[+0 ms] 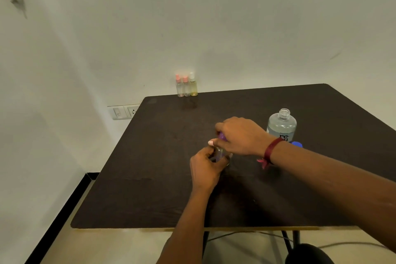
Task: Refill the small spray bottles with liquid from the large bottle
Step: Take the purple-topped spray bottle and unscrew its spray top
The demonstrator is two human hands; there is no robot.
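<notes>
Table point(150, 178) holds the uncapped large bottle point(281, 126) just right of the grip, probably ready for pouring, while the left hand point(205, 169) clamps the small spray bottle point(219, 153) steady from below and the right hand point(240, 135) pinches its purple top point(221, 136) from above.

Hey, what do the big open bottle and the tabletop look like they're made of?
Large bottle: likely clear plastic, glossy; liquid shows through and the threaded neck looks moulded. Tabletop: probably wood board with dark matte laminate; faint grain and a pale edge along the front.

Dark table point(150, 178) with large bottle point(281, 124), three spray bottles point(186, 87)
</notes>
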